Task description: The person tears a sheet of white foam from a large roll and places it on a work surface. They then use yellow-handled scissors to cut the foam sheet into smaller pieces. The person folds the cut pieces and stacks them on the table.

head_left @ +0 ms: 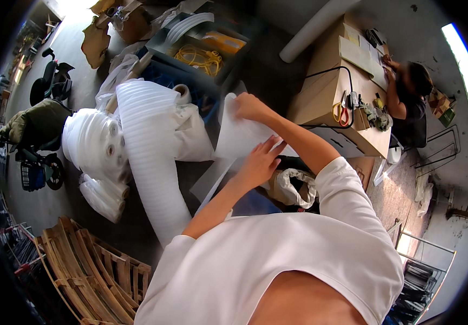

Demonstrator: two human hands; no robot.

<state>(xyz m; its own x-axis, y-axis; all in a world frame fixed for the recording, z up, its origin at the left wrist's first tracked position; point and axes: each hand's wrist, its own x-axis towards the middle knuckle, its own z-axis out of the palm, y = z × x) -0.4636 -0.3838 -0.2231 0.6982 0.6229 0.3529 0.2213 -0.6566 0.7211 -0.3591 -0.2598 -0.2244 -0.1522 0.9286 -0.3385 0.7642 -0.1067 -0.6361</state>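
A thin white packing sheet (pixel 239 135) hangs in front of me, probably plastic or foam; I cannot tell which. My right hand (pixel 251 106) is closed on its upper edge, fingers slightly blurred. Lower down, my left hand (pixel 260 162) rests against the sheet's lower right part with its fingers stretched out. A narrower translucent strip (pixel 212 179) slants down beside my left forearm. To the left stand a long ribbed roll of white foam wrap (pixel 150 157) and a white sack-like bundle (pixel 193 132).
Clear film rolls (pixel 96 143) stand farther left, above wooden pallets (pixel 90 265). A grey crate (pixel 190 40) holds yellow cord (pixel 200 58). On the right, a person (pixel 410 89) works at a cardboard-covered table (pixel 320 100) bearing scissors (pixel 341 112). An open white sack (pixel 293 187) sits below my right forearm.
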